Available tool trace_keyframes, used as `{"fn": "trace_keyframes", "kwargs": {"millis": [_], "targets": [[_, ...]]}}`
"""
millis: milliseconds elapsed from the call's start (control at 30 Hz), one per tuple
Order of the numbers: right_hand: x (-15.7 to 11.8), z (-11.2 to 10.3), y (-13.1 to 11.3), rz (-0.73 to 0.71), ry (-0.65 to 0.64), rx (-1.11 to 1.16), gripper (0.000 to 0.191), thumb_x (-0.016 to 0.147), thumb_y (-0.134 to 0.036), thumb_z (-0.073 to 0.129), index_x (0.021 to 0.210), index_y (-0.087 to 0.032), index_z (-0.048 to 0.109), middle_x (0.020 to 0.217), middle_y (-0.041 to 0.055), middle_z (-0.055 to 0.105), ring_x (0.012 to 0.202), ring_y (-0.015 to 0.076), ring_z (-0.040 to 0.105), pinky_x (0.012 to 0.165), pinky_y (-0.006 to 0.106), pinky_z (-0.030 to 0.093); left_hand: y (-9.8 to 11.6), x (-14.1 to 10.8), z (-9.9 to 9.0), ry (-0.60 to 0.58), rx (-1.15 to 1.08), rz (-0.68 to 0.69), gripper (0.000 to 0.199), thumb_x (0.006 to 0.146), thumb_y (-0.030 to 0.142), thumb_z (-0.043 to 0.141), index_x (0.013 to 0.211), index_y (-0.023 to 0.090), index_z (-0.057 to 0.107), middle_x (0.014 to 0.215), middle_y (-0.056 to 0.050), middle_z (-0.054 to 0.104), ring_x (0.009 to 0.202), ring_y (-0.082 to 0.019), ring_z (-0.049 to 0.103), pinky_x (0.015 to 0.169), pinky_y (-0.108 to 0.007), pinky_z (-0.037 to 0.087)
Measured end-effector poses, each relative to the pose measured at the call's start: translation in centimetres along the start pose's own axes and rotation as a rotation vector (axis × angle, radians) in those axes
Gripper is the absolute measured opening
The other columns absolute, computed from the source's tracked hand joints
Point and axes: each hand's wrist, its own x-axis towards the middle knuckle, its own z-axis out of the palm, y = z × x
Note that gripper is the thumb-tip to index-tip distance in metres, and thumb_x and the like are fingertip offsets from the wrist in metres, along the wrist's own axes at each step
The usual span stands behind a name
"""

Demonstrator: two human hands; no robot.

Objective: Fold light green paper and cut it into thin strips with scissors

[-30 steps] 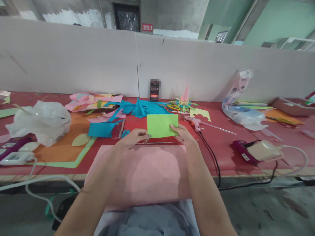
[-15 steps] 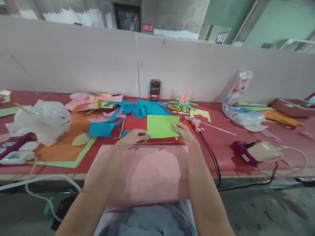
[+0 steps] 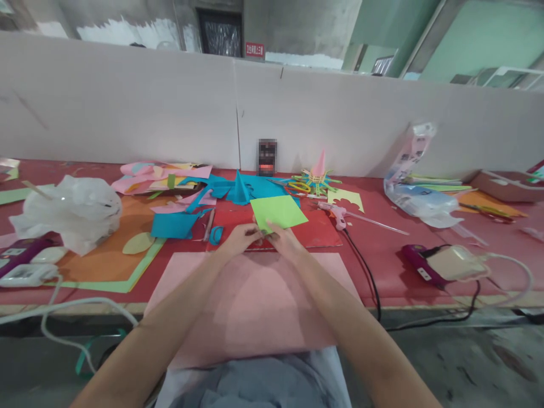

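Between my two hands is a bright green sheet of paper (image 3: 280, 212), tilted and held above a red board (image 3: 317, 229). The fingers of my left hand (image 3: 245, 237) are closed at the sheet's lower left corner. My right hand (image 3: 284, 237) pinches the near edge, close beside the left fingertips. Beneath my forearms a pink sheet (image 3: 250, 306) spreads over the table edge and my lap. Behind the green sheet stands a blue paper cone (image 3: 239, 188), near a pink cone (image 3: 319, 165) on a ring of small coloured sticks.
A pink glue gun (image 3: 338, 214) lies right of the board, its black cable running off the table edge. Scissors (image 3: 300, 186) rest behind. Blue paper pieces (image 3: 174, 225) and a plastic bag (image 3: 74, 209) lie left. A purple power strip (image 3: 425, 263) sits right.
My right hand has moved left from the green sheet's right edge to its near edge, beside my left hand. The sheet has turned and tilted, showing more of the red board.
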Motion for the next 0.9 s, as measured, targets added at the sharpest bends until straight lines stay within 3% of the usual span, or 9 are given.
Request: {"fn": "trace_keyframes", "kwargs": {"millis": [167, 333, 600, 900], "targets": [[1.1, -1.6, -0.6, -0.100, 0.300, 0.109, 0.036, 0.064, -0.027, 0.068, 0.098, -0.021, 0.057, 0.106, 0.0026, 0.062, 0.105, 0.0192, 0.055, 0.079, 0.030, 0.054, -0.1, 0.1, 0.1, -0.026, 0.027, -0.061, 0.034, 0.071, 0.047, 0.054, 0.063, 0.014, 0.054, 0.059, -0.001, 0.059, 0.060, -0.012, 0.055, 0.063, -0.025, 0.044], [1.2, -3.4, -2.5, -0.222, 0.385, 0.078, 0.028, 0.065, -0.022, 0.066, 0.093, -0.021, 0.058, 0.106, 0.0027, 0.062, 0.103, 0.0165, 0.056, 0.079, 0.025, 0.054, 0.1, 0.1, -0.2, -0.033, 0.026, -0.066, 0.033, 0.071, 0.046, 0.054, 0.063, 0.015, 0.054, 0.060, -0.002, 0.059, 0.061, -0.012, 0.055, 0.065, -0.026, 0.044], [0.1, -4.9, -4.5, -0.185, 0.310, -0.070, 0.024, 0.062, -0.029, 0.069, 0.084, -0.019, 0.063, 0.090, 0.0027, 0.067, 0.084, 0.0164, 0.063, 0.072, 0.027, 0.054, 0.5, -0.2, -1.0, -0.054, 0.004, -0.102, 0.028, 0.071, 0.041, 0.056, 0.064, 0.014, 0.055, 0.060, -0.001, 0.059, 0.060, -0.012, 0.055, 0.063, -0.026, 0.044], [-1.3, -5.5, -5.9, -0.083, 0.123, -0.297, 0.032, 0.063, -0.034, 0.069, 0.091, -0.020, 0.062, 0.093, 0.0024, 0.066, 0.082, 0.0179, 0.063, 0.067, 0.028, 0.053, 0.3, -0.6, -1.7, -0.127, -0.041, -0.170, 0.024, 0.070, 0.037, 0.057, 0.064, 0.014, 0.055, 0.061, -0.001, 0.058, 0.060, -0.011, 0.055, 0.062, -0.025, 0.043]]}}
